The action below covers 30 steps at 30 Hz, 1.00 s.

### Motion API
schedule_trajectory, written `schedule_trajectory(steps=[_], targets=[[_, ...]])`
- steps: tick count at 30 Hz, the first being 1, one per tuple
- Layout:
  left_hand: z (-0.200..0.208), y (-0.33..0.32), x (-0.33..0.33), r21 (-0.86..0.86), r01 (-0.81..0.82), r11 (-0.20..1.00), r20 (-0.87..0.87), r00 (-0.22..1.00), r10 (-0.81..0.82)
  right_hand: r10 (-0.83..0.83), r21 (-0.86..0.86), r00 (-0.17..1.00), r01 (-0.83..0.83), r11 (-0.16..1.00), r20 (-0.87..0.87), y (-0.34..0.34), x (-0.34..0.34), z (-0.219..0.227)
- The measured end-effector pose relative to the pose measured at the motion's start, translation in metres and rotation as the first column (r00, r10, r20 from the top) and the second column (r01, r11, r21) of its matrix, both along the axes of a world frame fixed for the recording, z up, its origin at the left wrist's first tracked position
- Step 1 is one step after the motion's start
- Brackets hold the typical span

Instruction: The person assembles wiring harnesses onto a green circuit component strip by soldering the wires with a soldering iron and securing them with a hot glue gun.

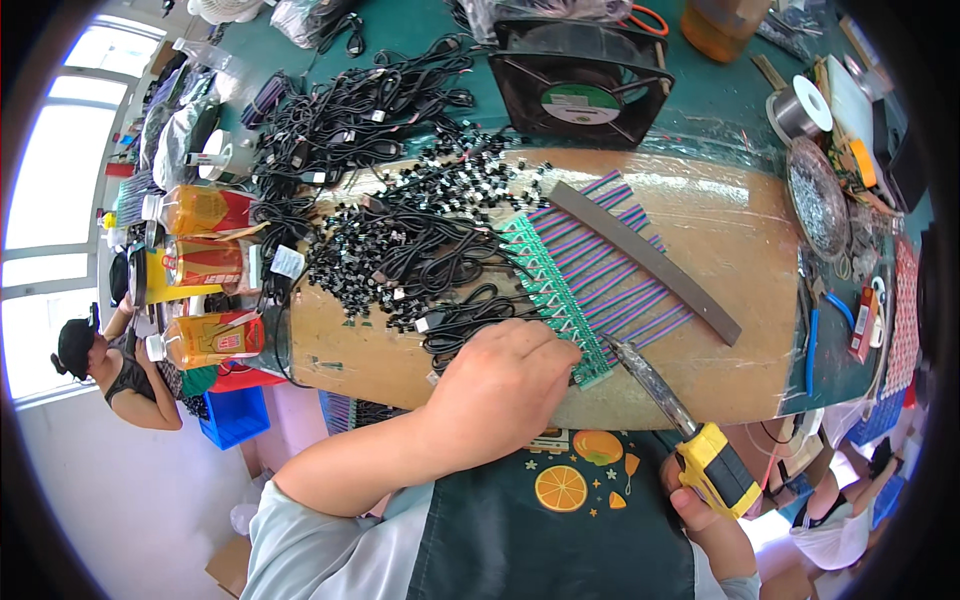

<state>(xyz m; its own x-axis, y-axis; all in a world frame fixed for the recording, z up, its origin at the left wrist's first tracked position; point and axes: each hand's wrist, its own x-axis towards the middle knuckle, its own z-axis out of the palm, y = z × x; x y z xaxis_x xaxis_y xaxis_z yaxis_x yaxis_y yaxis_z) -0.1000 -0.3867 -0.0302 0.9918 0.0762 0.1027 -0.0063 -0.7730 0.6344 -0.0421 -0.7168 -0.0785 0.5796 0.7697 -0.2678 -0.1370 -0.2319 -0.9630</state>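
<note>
My left hand is closed, its fingertips pressed together at the near end of a green circuit board panel. What it pinches is hidden behind the fingers. A soldering iron with a yellow and black handle is held in my right hand. Its tip touches or hovers just over the panel's right edge; I cannot tell which. Purple, green and dark wires run rightward from the panel, and a brown bar lies across them. Black cable coils lie to the panel's left, one beside my left hand.
Small black connectors are heaped left of the coils. A black fan stands at the back. Solder wire, a metal dish and blue tweezers lie right. Bottles line the left edge. Two people are farther off.
</note>
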Motion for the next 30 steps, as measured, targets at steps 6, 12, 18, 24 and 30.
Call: schedule_trajectory(steps=[6,12,18,24,30], targets=[[0.014,0.019,-0.003,-0.114,-0.068,0.991,0.056,0.996,0.074,-0.07,0.066,0.996,0.073,0.995,-0.045,0.007,0.001,0.002],[0.026,0.145,-0.014,0.406,-0.586,0.702,0.186,0.804,0.564,-0.085,0.099,0.996,0.089,0.991,-0.039,0.005,-0.001,-0.005],[0.018,0.211,-0.031,0.63,-0.569,0.528,0.257,0.795,0.549,-0.016,0.025,0.996,0.014,1.0,0.092,0.008,0.003,-0.001],[0.016,0.244,-0.012,0.695,-0.437,0.571,0.211,0.883,0.42,0.01,0.0,0.994,-0.01,1.0,0.105,0.008,0.004,0.004],[0.033,0.253,-0.019,0.69,-0.489,0.533,0.219,0.844,0.491,-0.007,0.038,0.984,0.0,0.999,0.178,0.008,-0.002,-0.002]])
